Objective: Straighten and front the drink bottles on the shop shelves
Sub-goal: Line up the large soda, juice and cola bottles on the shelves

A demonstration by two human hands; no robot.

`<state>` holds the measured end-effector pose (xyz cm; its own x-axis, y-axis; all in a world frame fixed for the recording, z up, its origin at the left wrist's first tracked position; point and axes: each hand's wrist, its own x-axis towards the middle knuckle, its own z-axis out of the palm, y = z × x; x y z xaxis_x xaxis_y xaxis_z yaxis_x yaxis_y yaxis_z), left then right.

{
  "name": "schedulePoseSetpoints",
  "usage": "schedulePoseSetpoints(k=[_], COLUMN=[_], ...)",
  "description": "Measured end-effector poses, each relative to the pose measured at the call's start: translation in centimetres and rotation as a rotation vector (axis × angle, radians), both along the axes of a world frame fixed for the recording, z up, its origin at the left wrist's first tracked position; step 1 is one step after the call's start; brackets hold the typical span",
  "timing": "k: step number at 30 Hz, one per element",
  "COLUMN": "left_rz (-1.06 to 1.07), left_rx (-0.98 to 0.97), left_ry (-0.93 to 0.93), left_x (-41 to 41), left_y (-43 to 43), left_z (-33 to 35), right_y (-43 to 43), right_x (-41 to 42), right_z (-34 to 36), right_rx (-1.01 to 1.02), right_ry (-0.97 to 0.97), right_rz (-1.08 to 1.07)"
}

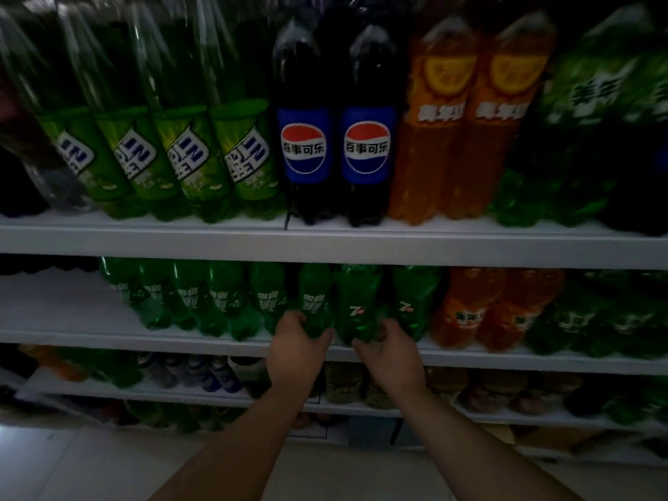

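1. The left hand (294,343) has its fingers curled round the base of a green bottle with white lettering (314,301). The right hand (390,350) grips the base of the 7-Up bottle (356,305) just beside it, at its 3 o'clock. Both bottles stand at the front edge of the middle shelf (108,336).
2. Likely risk: both grips are low, so a quick pull or twist could tip a bottle top-first out over the shelf edge.
3. The right hand's fingers sit in the gap between its bottle and the second 7-Up bottle (412,301), at 3 o'clock. Turning the held bottle could knock that neighbour askew, and perhaps the orange bottles (466,312) beyond it.
4. Working two bottles at once may rub them together and turn a label away from the front.
5. The shelf above hangs close over the bottle tops, so lifting, not sliding, might jam a cap against it.
6. The light is dim and the picture blurred, so a label could be misjudged.
7. The middle shelf is white, with a bare stretch at 9 o'clock.
8. On the top shelf (217,240) at 12 o'clock stand tall green bottles (188,157), which appear to lean, cola bottles (307,150) and orange ones.
9. A lower shelf (180,394) of small bottles lies at 6 o'clock, above a pale floor (90,464).
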<state>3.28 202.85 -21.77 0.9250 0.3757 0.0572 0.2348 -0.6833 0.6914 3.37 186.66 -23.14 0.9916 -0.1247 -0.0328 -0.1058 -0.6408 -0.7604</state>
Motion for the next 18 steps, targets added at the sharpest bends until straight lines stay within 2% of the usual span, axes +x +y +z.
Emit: schedulePoseSetpoints(k=[2, 5, 9, 18], left_rz=[0.089, 0.069, 0.021, -0.046], left_rx=[-0.053, -0.061, -0.002, 0.19], left_ry=[0.004, 0.031, 0.093, 0.15], left_x=[0.2, 0.8, 1.3, 1.7], left_y=[-0.6, -0.9, -0.6, 0.9], left_z=[0.4, 0.5, 0.7, 0.7], right_y=[0.5, 1.5, 2.5, 3.4], right_x=[0.8, 1.8, 2.5, 2.4], right_z=[0.7, 0.9, 0.6, 0.4], right_rx=[-0.066, -0.161, -0.084, 0.086], right_ry=[-0.011, 0.08, 0.134, 0.098], right_rz=[0.007, 0.029, -0.039, -0.113])
